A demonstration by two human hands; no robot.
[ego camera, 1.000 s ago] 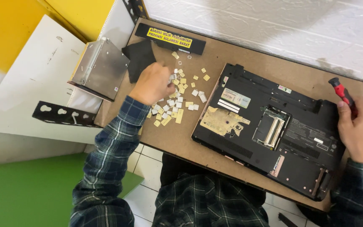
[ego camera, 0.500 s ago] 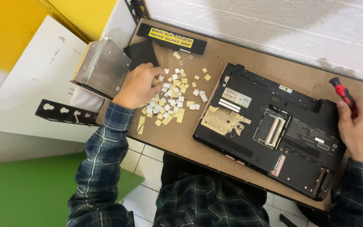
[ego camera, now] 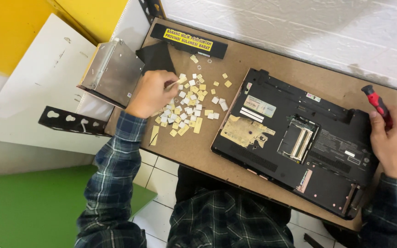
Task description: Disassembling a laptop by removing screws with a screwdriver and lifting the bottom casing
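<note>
A black laptop [ego camera: 295,142] lies upside down on the brown board table [ego camera: 198,151], with open bays in its underside. My right hand [ego camera: 394,142] rests at its right end, gripping a red-and-black screwdriver [ego camera: 377,103]. My left hand [ego camera: 151,93] hovers over the left side of a pile of small cream and white keycaps [ego camera: 190,106]. Its fingertips pinch one pale piece [ego camera: 175,83] from the pile.
A silver metal drive box [ego camera: 111,71] and a black sheet [ego camera: 156,56] sit at the table's left corner. A long black strip with a yellow label [ego camera: 188,40] lies at the back edge. A black perforated bracket [ego camera: 72,120] sticks out at left. White tiled wall behind.
My left hand has slid left across the keycap pile toward the metal box and now pinches a small piece. My right hand with the screwdriver has stayed put.
</note>
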